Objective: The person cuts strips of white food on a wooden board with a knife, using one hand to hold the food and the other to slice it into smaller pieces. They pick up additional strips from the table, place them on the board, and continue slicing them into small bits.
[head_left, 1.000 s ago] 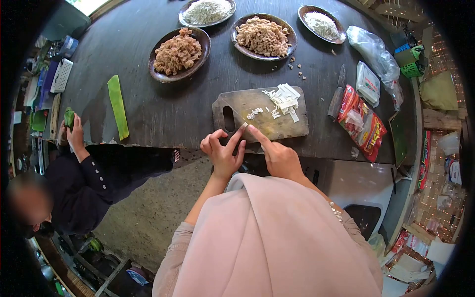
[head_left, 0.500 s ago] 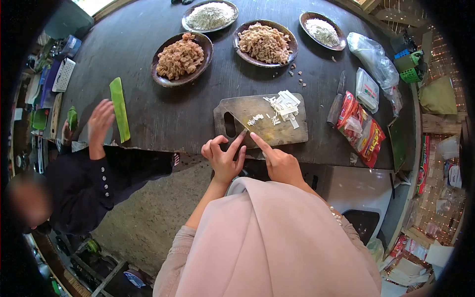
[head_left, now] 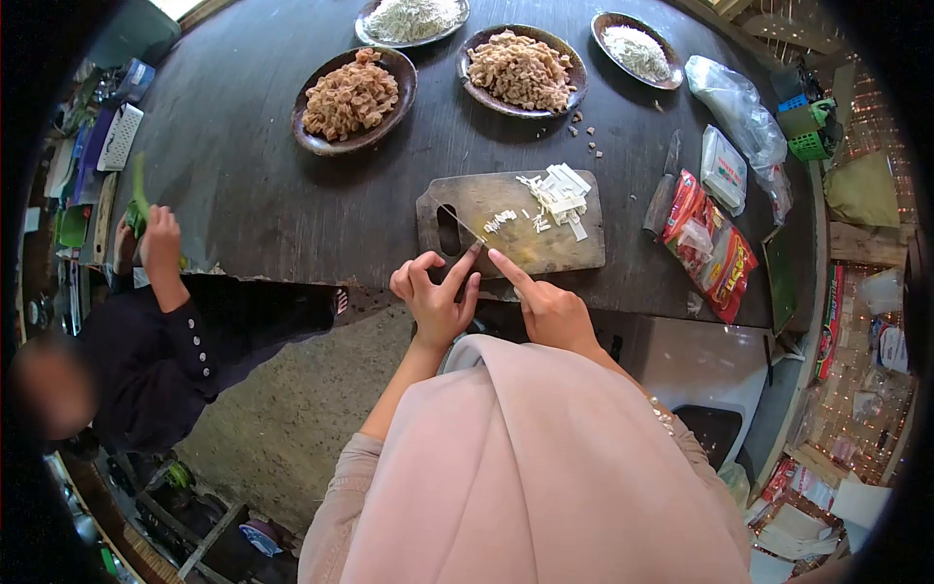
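A worn wooden cutting board (head_left: 559,255) lies near the table's front edge. My right hand (head_left: 555,313) is closed at its lower edge, index finger stretched along a knife (head_left: 465,223) whose thin blade shows edge-on, pointing up-left; the handle is hidden. My left hand (head_left: 438,304) presses its index fingertip beside the blade, its other fingers partly curled; what is under the fingertip is too small to make out. Small white cut pieces (head_left: 499,222) sit just past the fingertips. A pile of flat white strips (head_left: 561,198) lies at the board's upper right.
Behind the board stand plates of brown chunks (head_left: 522,73), brown curled pieces (head_left: 350,102) and white shreds (head_left: 637,54). To the right lie another knife (head_left: 662,200), a red packet (head_left: 708,248) and a clear plastic bag (head_left: 735,102). At left a person's hand (head_left: 161,243) holds a green leaf strip (head_left: 138,195).
The co-worker has lifted the green strip off the table and drawn it left. My hands stay nearly in place at the board's lower edge. The view has shifted slightly.
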`<state>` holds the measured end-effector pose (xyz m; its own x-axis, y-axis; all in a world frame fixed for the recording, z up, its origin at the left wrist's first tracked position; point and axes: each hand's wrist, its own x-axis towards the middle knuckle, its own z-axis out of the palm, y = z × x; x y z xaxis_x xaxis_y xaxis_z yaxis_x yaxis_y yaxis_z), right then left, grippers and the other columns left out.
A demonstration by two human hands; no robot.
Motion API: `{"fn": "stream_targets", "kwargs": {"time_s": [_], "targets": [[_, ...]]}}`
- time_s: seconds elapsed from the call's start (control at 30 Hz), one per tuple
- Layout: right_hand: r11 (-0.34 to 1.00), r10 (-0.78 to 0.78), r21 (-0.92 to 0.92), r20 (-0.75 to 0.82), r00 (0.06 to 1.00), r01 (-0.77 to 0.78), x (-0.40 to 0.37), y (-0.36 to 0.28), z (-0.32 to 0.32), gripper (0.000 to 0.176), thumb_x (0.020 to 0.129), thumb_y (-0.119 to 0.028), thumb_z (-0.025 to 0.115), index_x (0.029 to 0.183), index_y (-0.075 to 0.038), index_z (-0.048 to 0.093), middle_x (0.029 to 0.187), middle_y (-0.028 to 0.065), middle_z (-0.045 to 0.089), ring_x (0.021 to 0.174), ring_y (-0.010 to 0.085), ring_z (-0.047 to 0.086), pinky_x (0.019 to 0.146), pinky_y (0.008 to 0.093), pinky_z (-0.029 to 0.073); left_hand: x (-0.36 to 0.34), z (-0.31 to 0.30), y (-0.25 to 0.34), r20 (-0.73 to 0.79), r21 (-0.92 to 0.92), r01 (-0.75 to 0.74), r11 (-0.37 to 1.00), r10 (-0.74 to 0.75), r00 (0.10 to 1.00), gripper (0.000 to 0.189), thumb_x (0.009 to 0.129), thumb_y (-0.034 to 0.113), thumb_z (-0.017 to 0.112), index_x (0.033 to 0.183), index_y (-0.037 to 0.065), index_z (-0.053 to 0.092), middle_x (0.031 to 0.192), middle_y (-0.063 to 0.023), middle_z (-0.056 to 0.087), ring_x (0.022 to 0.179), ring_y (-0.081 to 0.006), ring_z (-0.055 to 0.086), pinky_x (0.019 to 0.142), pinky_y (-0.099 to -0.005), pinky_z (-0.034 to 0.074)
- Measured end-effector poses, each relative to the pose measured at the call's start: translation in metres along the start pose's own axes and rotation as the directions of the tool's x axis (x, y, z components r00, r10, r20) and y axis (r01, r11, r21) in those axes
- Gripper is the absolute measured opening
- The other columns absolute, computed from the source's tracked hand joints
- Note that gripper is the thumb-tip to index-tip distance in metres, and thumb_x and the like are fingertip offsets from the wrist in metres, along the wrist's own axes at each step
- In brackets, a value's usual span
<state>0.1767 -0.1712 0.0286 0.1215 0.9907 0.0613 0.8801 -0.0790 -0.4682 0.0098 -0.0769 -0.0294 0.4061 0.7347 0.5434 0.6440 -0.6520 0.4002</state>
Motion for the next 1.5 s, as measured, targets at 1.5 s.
{"fn": "stream_targets", "kwargs": {"time_s": [1.5], "targets": [[0.998, -0.012, 0.064, 0.037, 0.999, 0.009, -0.001, 0.001, -0.006, 0.086, 0.087, -0.002, 0.061, 0.160, -0.037, 0.032, 0.064, 0.0111, 0.061, 0.053, 0.0297, 0.065, 0.053, 0.0438, 0.055, -0.001, -0.002, -0.001, 0.024, -0.004, 0.003, 1.000, -0.003, 1.000, 0.028, 0.092, 0.031, 0.071, 0.118, 0.024, 0.077, 0.107, -0.0042, 0.046, 0.109, -0.0262, 0.037, 0.098, -0.0447, 0.025]]}}
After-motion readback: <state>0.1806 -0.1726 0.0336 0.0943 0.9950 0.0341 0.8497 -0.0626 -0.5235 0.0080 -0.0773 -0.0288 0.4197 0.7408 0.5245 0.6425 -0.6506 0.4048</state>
